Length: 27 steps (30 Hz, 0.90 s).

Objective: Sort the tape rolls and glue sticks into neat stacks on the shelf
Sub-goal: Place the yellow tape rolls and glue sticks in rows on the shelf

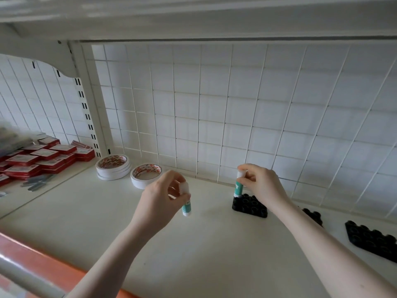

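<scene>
**Two glue sticks held upright over the shelf**

The left hand [163, 194] pinches a green-and-white glue stick [186, 208] by its white cap, fingers [182, 197] curled round the top, the body hanging below them, just above the cream shelf [86, 211]. The right hand [261, 186] grips a second glue stick [238, 189] at its cap, the stick upright with its base at the back left corner of a black holder tray [250, 206]. Further left near the wire grid back, a stack of tape rolls [113, 167] sits just beside a single tape roll [146, 175]. Another black tray [373, 239] lies at the right, red boxes [43, 160] on the neighbouring shelf.
</scene>
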Motion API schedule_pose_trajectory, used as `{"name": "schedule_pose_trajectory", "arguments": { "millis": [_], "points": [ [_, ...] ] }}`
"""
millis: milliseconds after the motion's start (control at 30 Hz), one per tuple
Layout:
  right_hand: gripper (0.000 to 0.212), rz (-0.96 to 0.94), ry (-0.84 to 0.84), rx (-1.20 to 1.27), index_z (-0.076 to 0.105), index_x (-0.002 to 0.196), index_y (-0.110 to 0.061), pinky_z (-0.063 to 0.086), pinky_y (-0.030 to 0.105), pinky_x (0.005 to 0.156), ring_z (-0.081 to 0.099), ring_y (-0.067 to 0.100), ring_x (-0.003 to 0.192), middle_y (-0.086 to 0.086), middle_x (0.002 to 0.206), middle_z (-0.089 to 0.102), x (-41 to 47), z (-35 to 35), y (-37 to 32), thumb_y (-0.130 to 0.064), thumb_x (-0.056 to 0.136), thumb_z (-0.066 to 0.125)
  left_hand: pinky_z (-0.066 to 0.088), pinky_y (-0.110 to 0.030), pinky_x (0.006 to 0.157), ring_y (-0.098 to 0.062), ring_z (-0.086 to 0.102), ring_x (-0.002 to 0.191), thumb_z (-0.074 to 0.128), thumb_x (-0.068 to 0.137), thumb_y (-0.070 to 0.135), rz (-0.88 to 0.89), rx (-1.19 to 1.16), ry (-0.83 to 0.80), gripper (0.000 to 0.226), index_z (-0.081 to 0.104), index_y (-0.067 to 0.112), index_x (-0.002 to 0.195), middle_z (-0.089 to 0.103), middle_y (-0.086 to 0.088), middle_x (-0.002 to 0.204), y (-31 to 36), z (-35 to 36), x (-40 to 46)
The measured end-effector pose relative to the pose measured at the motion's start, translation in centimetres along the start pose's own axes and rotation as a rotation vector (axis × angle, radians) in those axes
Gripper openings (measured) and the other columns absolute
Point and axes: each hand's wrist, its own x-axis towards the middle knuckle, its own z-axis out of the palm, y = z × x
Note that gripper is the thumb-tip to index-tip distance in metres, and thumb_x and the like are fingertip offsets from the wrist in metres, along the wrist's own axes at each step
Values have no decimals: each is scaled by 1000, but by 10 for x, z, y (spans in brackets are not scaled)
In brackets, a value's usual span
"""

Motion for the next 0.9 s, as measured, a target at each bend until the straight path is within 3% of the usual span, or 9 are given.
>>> {"name": "schedule_pose_trajectory", "arguments": {
  "millis": [133,267,500,633,900],
  "points": [
    [42,-29,27,35,56,129,-25,44,24,87,62,11,98,-5,106,66,-8,-17,4,-32,88,63,53,-28,71,-2,62,68,74,72,11,49,-5,-28,29,55,30,81,64,12,74,13,4,14],
    [32,-29,133,-111,61,123,-22,42,29,90,59,18,108,-2,117,65,-20,-47,15,-33,95,51,51,-25,71,1,60,69,73,73,12,103,-10,-74,28,54,30,83,64,13,73,35,17,30],
    [27,-2,90,-469,67,103,-20,45,32,75,60,21,88,-2,94,67,-55,-84,46,-34,97,45,49,-27,80,-5,60,85,72,74,17,239,-55,-228,26,54,28,89,64,9,87,69,61,61],
    [25,33,97,-468,67,97,-19,44,32,73,60,19,88,-8,89,65,-69,-97,61,-32,96,46,45,-22,78,-5,58,87,70,76,18,305,-16,-289,22,55,24,91,61,14,85,83,86,74],
    [26,96,131,-417,68,107,-24,48,32,76,62,14,85,-10,96,68,-92,-102,79,-35,95,48,36,-8,68,-5,55,90,64,79,19,316,119,-334,16,56,23,92,59,19,81,74,117,81]
  ]
}}
